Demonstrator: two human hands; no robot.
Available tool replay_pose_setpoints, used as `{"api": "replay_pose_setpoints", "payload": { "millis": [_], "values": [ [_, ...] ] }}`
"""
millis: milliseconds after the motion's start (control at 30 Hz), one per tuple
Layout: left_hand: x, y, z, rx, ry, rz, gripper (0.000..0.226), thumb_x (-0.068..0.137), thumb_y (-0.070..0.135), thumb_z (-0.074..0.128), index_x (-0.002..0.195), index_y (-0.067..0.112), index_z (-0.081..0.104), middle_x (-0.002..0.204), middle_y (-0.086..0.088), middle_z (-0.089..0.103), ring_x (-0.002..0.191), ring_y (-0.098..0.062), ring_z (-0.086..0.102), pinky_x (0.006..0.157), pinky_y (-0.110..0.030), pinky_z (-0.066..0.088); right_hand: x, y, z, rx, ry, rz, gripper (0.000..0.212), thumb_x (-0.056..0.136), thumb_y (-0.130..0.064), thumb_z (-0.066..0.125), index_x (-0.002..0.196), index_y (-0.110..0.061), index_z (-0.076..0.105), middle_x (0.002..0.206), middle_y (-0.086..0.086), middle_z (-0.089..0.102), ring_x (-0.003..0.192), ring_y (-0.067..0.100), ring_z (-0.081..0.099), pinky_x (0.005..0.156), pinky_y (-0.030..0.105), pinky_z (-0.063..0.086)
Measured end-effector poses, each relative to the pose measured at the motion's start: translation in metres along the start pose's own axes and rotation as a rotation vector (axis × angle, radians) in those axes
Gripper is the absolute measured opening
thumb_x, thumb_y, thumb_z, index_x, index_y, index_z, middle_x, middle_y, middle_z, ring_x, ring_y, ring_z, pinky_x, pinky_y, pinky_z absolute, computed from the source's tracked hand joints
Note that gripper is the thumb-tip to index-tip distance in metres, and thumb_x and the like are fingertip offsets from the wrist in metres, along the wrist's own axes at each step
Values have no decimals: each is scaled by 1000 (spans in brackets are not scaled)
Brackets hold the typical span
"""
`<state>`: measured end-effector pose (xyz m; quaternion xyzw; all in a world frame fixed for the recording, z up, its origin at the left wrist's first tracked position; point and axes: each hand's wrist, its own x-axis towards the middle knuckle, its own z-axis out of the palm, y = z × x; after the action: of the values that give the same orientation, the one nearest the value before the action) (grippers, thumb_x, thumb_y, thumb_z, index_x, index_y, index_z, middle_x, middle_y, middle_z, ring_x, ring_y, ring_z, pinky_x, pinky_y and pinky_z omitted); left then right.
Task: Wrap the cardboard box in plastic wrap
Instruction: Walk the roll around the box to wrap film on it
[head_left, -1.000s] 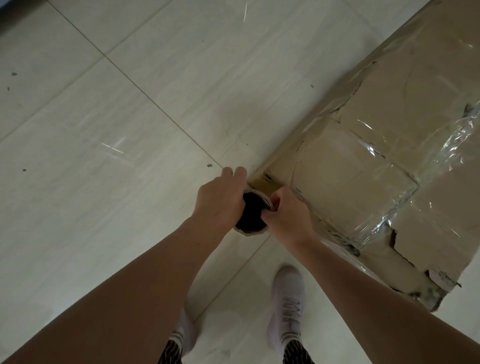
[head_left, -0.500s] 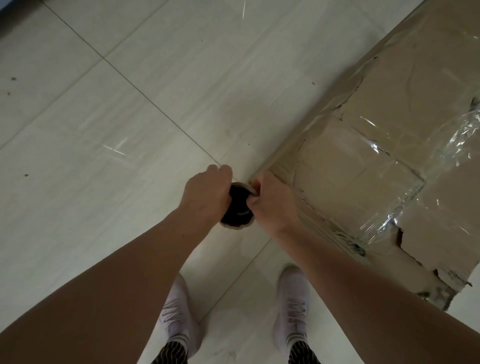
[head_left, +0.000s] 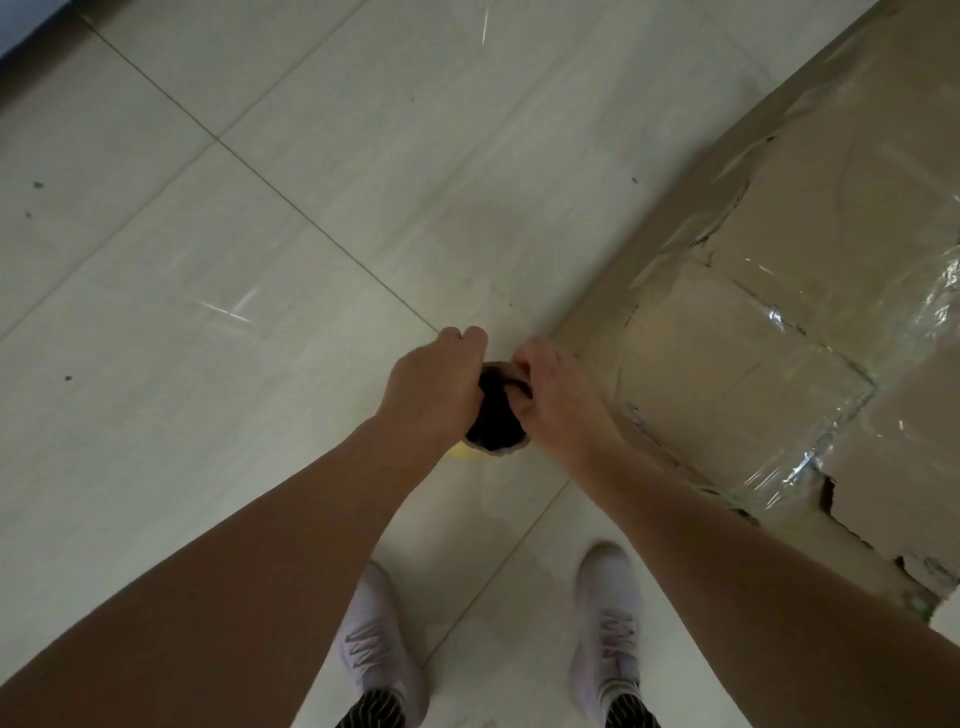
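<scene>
A large brown cardboard box (head_left: 810, 322), torn in places and partly covered in shiny plastic wrap, stands on the floor at the right. I see the plastic wrap roll (head_left: 496, 423) end-on, its dark hollow core facing up, just off the box's near corner. My left hand (head_left: 434, 387) grips the roll from the left. My right hand (head_left: 558, 402) grips it from the right, with the thumb hooked into the core. Film between the roll and the box is hard to make out.
Pale floor tiles (head_left: 260, 260) with grey grout lines stretch left and ahead of the box. My two feet in light shoes, the left shoe (head_left: 376, 660) and right shoe (head_left: 605, 629), stand just below the hands. A dark edge shows at the top left corner.
Both hands with the roll have shifted left, away from the box's near corner, and the box sits further right in view. My left foot has stepped forward into view.
</scene>
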<state>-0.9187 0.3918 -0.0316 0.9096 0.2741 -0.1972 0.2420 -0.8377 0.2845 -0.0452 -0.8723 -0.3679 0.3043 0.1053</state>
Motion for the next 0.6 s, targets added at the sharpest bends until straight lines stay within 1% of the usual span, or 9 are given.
{"api": "replay_pose_setpoints", "payload": {
  "millis": [100,167,233,300,367,467,533,600],
  "values": [
    [0,-4,0,2,-19,-3,18,89,13,51,103,9,42,99,-9,51,77,-26,54,61,-31,38,-9,-3,2,144,-11,223,18,87,-20,59,102,-14,51,89,-4,50,82,14,50,68,22,35],
    [-3,-7,0,41,-37,9,20,89,14,52,105,10,41,100,-9,52,78,-26,56,61,-31,40,-15,-7,2,229,-26,324,17,85,-18,60,97,-18,49,86,-4,53,79,14,52,66,25,40],
    [-7,-6,-1,112,-58,40,25,88,16,53,109,10,41,104,-8,52,79,-25,57,61,-30,40,-19,-11,4,290,-46,401,16,83,-14,59,94,-19,48,83,-3,55,75,14,53,60,23,40],
    [-9,-3,-1,207,-72,103,32,88,17,54,116,12,38,111,-8,50,89,-24,57,62,-30,39,-22,-13,6,311,-49,430,15,83,-11,57,91,-19,47,80,-4,53,69,11,49,52,20,33],
    [-7,0,1,276,-95,179,33,89,17,52,118,13,37,114,-7,46,96,-23,54,63,-30,39,-25,-16,8,351,-35,448,15,84,-10,56,90,-20,47,81,-4,53,69,10,47,51,18,30],
    [-1,6,0,322,-125,235,26,91,15,47,116,13,39,111,-7,48,94,-23,54,63,-30,37,-28,-17,10,357,-39,427,16,85,-13,57,93,-22,45,89,-5,53,77,11,49,53,16,30],
    [2,10,0,351,-166,266,23,91,13,46,114,11,41,109,-7,50,92,-23,56,64,-30,37,-29,-13,8,378,-44,442,18,85,-13,58,94,-22,45,91,-5,53,80,13,50,55,17,33],
    [3,11,-1,369,-186,266,23,90,10,45,113,10,42,109,-8,52,90,-24,57,64,-30,37,-33,-11,7,385,-82,471,20,83,-12,59,96,-20,45,94,-3,55,83,15,52,62,23,39]
  ]
}}
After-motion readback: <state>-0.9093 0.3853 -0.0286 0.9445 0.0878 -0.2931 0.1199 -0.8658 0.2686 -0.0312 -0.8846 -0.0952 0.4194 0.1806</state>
